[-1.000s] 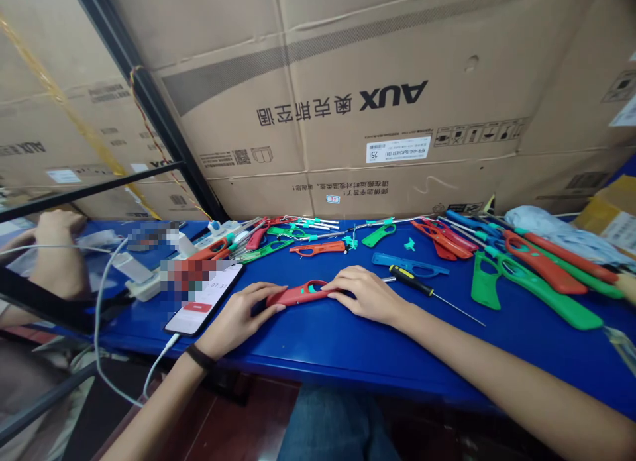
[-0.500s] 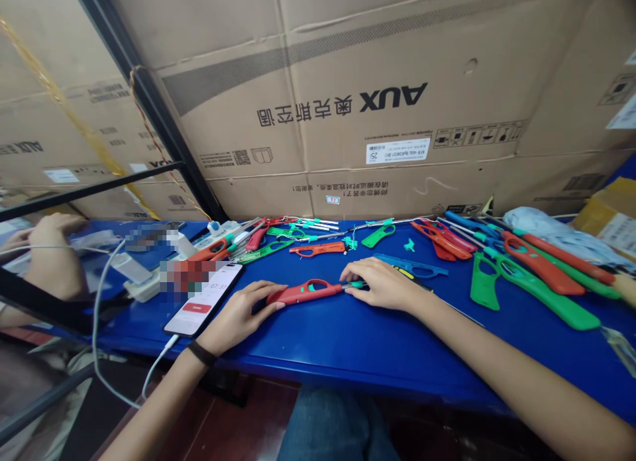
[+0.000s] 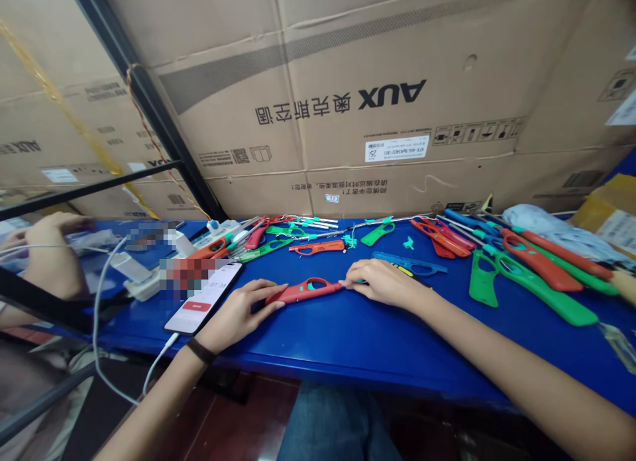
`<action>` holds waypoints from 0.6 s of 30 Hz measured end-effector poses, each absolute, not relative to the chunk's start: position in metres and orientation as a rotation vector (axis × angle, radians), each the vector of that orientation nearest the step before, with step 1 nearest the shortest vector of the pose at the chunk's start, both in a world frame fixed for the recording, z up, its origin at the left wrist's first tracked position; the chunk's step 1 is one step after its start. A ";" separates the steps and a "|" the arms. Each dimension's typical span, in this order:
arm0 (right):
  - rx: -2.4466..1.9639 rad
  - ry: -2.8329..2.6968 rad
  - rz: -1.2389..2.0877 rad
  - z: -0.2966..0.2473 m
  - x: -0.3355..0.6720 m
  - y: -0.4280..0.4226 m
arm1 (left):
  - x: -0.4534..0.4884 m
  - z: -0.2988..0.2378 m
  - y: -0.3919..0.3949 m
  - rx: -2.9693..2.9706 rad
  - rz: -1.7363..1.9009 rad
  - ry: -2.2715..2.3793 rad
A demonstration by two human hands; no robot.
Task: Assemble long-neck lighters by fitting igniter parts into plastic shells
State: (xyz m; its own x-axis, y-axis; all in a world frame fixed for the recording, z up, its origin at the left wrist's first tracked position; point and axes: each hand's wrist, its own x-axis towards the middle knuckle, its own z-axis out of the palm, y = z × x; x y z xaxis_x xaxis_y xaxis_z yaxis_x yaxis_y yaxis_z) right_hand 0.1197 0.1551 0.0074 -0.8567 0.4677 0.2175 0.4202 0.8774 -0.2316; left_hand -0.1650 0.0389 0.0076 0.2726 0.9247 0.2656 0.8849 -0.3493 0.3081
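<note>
A red long-nosed lighter (image 3: 303,293) with a green trigger lies across the blue table in front of me. My left hand (image 3: 248,308) grips its rear end between thumb and fingers. At the front end, my right hand (image 3: 377,282) pinches a small green plastic piece (image 3: 360,281), mostly covered by its fingers. Whether that piece is fixed to the lighter cannot be made out. Just behind the right hand lies a blue lighter shell (image 3: 412,263).
Green and red lighter parts (image 3: 536,269) lie piled at right; metal tubes and an orange shell (image 3: 318,247) lie along the back. A phone (image 3: 201,302) and power strip (image 3: 144,285) sit at left. Another person's arm (image 3: 54,256) is beyond the black frame. Cardboard (image 3: 318,63) walls the back.
My right hand's fingers have closed in on the lighter's front end, covering more of the green piece and the metal there. The left hand stays on the lighter.
</note>
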 end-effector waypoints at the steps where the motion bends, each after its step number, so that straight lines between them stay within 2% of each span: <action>1: -0.679 -2.761 0.279 0.007 0.120 0.155 | -0.164 0.008 0.038 2.422 0.621 1.733; 9: -0.834 -2.618 0.264 0.010 0.113 0.146 | -0.162 0.009 0.037 2.416 0.645 1.746; 18: -0.732 -2.613 0.525 0.007 0.107 0.155 | -0.162 0.010 0.039 2.407 0.623 1.723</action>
State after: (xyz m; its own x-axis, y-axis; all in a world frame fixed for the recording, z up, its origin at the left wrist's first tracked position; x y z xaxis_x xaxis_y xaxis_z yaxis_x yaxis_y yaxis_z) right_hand 0.1068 0.1553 0.0067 -0.7943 0.5530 0.2515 0.4131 0.7952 -0.4440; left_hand -0.1622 0.0391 0.0100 0.2690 0.9272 0.2606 0.8793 -0.3468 0.3263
